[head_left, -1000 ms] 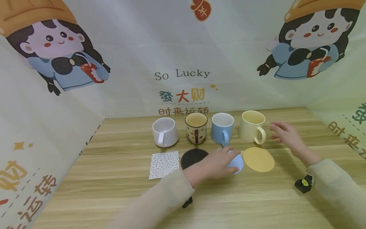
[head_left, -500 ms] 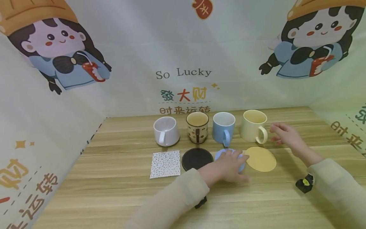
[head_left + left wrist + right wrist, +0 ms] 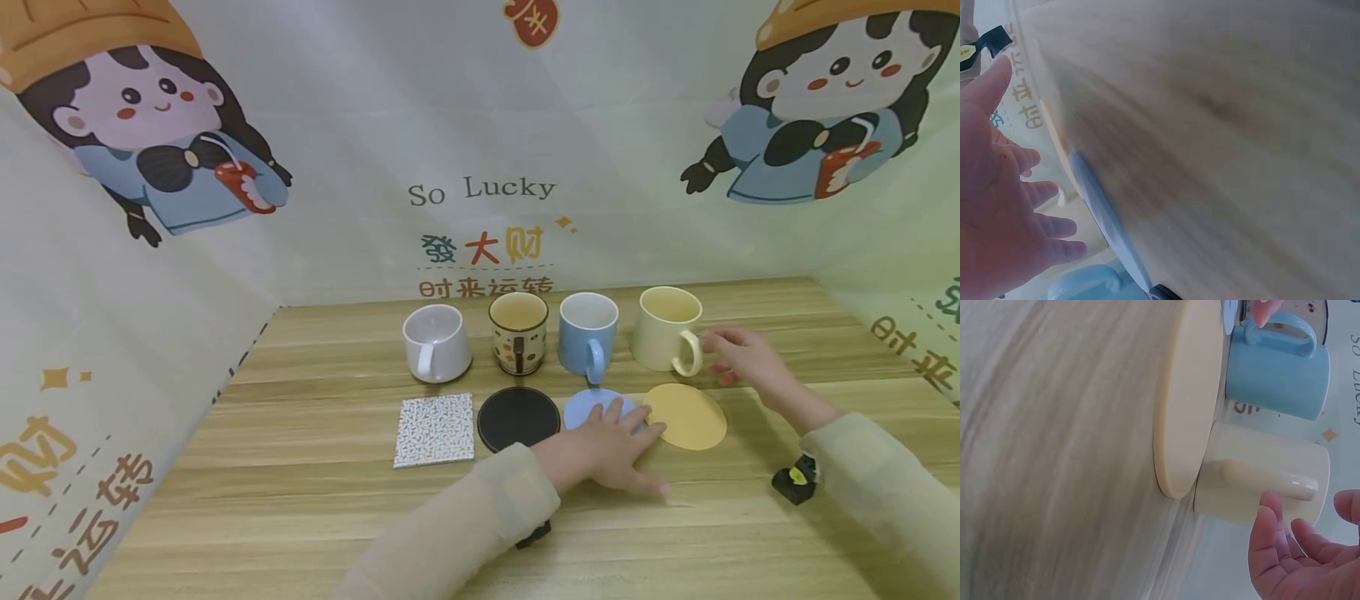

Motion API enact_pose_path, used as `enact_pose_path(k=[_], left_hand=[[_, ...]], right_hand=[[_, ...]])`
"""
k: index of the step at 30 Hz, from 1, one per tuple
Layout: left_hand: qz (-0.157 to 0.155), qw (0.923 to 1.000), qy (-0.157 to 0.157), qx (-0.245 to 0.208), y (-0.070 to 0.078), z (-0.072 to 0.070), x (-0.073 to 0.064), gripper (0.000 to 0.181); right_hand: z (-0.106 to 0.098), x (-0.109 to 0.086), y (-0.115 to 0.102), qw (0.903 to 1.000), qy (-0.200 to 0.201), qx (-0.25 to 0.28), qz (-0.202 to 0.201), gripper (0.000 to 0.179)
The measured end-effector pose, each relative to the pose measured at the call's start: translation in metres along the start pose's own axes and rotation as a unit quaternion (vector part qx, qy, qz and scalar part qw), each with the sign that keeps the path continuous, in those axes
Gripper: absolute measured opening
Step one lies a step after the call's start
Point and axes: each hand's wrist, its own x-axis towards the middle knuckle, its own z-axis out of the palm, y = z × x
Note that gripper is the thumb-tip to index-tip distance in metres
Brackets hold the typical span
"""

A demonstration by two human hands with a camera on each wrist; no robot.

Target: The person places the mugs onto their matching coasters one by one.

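My left hand (image 3: 609,454) is spread flat with straight fingers over the near part of a round blue coaster (image 3: 588,406), its fingertips reaching toward the yellow round coaster (image 3: 688,418). In the left wrist view its palm hovers beside the blue coaster's edge (image 3: 1110,219). My right hand (image 3: 746,360) is beside the handle of a cream mug (image 3: 656,342), fingers loosely bent and nothing gripped. The right wrist view shows a fingertip close to that handle (image 3: 1266,481), with the thumb apart. A light blue mug (image 3: 581,337) stands left of the cream one.
A brown-patterned mug (image 3: 504,337) and a white mug (image 3: 442,337) continue the row to the left. In front of them lie a black round coaster (image 3: 517,418) and a square speckled coaster (image 3: 435,429). A printed cloth (image 3: 345,242) hangs behind the wooden table (image 3: 285,467).
My left hand has slid right and nearer, fingers spreading, uncovering the black coaster and more of the blue one. My right hand has edged left, closer to the cream mug's handle.
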Motion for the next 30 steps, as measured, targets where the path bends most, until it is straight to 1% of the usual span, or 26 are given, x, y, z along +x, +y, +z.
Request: enact_pose_path(k=[10, 15, 23, 27, 30], left_hand=[[-0.013, 0.9999, -0.010, -0.002, 0.004, 0.002, 0.003, 0.083], [-0.020, 0.9996, -0.018, -0.010, 0.006, 0.003, 0.004, 0.084], [-0.028, 0.9993, -0.024, -0.004, 0.006, 0.006, 0.010, 0.083], [-0.027, 0.9993, -0.025, 0.000, 0.006, 0.006, 0.012, 0.084], [-0.027, 0.9992, -0.027, 0.003, 0.006, 0.007, 0.013, 0.084]], right_hand=[[0.006, 0.004, 0.004, 0.9997, -0.018, -0.002, 0.014, 0.061], [0.008, 0.007, 0.005, 0.9993, -0.028, 0.008, 0.023, 0.062], [0.013, 0.008, 0.002, 0.9987, -0.036, 0.017, 0.033, 0.053], [0.015, 0.009, 0.003, 0.9975, -0.045, 0.029, 0.046, 0.056], [0.017, 0.010, 0.005, 0.9966, -0.053, 0.041, 0.047, 0.059]])
